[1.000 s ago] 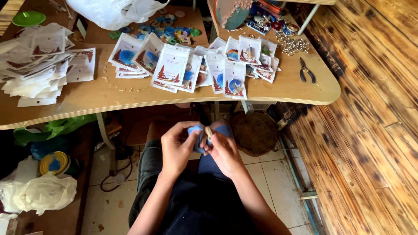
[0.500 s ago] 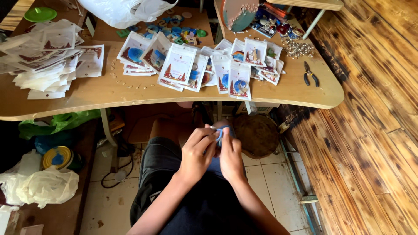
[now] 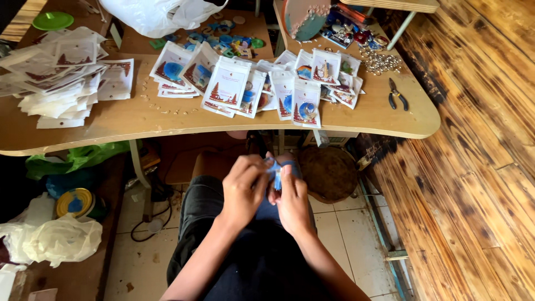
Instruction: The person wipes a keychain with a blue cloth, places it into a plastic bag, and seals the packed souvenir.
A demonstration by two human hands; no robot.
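Both hands pinch a small blue piece over the lap.
Left hand (image 3: 243,189) and right hand (image 3: 291,198) close together on the blue piece (image 3: 275,171); packets (image 3: 228,83) lie at 12 o'clock on the worktop (image 3: 167,120), pliers (image 3: 398,93) at 2.

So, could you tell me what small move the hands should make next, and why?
Probably bring the small blue piece up to the table: both hands, left hand and right hand, pinch it over the lap, and the packets lie there.
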